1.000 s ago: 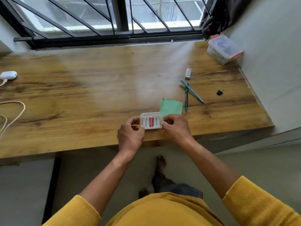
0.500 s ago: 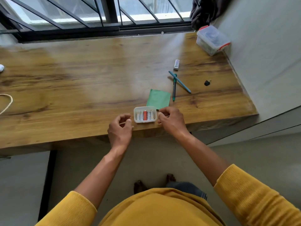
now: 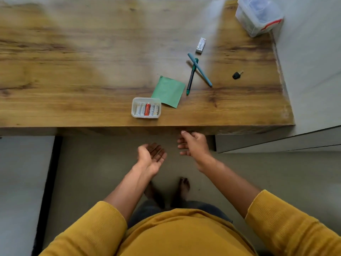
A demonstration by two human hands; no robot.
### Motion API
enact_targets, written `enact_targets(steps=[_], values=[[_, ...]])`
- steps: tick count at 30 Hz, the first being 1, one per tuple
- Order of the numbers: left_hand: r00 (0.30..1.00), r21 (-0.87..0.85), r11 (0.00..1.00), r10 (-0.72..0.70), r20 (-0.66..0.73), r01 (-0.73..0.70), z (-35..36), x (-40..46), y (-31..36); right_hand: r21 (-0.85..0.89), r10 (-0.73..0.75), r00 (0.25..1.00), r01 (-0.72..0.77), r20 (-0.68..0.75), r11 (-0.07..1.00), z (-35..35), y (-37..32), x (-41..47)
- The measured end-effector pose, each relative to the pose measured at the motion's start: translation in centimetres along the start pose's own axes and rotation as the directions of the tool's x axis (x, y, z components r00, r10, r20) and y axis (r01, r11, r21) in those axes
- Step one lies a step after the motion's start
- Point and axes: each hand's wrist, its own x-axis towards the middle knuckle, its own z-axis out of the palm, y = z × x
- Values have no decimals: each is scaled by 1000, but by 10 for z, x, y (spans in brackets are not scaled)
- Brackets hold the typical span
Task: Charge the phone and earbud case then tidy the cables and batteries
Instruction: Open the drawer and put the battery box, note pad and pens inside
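Since the small clear box of batteries (image 3: 146, 108) sits by itself near the front edge of the wooden surface (image 3: 73, 71), with several cells lying side by side inside it, one of them orange-red, the battery-tidying part of the task looks done or close to it. No lid shows on the box.

Both hands hang below the front edge of the surface, off the box and apart from each other. The left hand (image 3: 152, 157) is released, palm turned up, fingers loosely spread, holding nothing. The right hand (image 3: 193, 144) is just under the edge, fingers loosely curled and relaxed; nothing shows in its grip.

A green paper square (image 3: 168, 91) lies touching the box's far right corner. Farther right are two crossed teal pens (image 3: 196, 72), beyond them a small silver packet (image 3: 200, 45), to the right a small black key-like piece (image 3: 237, 75), and a lidded clear container (image 3: 258, 15) in the far right corner against the wall.

The phone, earbud case and cables are not in view here, so I cannot tell how they stand. In my judgement the next move calls for turning toward the left part of the surface to check the charging and gather any loose cable, with both hands free for it.
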Motion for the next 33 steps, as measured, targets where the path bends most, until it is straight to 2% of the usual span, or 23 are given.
enact_targets(steps=[3,6,10,13,19,29,33], values=[[997,-121,991,-43,64,51,10,13,-9,279,262,964,-266,53,923,-7,15,20],[995,-219,973,-50,83,67,23,25,-14,446,365,928,-359,76,820,-14,33,45],[998,-263,963,-45,48,56,37,35,-10,501,387,921,-355,44,789,-15,42,73],[999,-293,955,-38,34,46,42,45,-6,562,421,905,-382,65,733,-12,42,85],[999,-384,923,6,40,10,45,58,1,711,392,913,-351,114,610,1,44,100],[992,-384,923,26,125,24,34,62,-1,733,352,928,-324,123,598,2,48,96],[995,-376,927,20,96,17,29,57,-6,740,353,926,-331,136,585,1,49,85]])
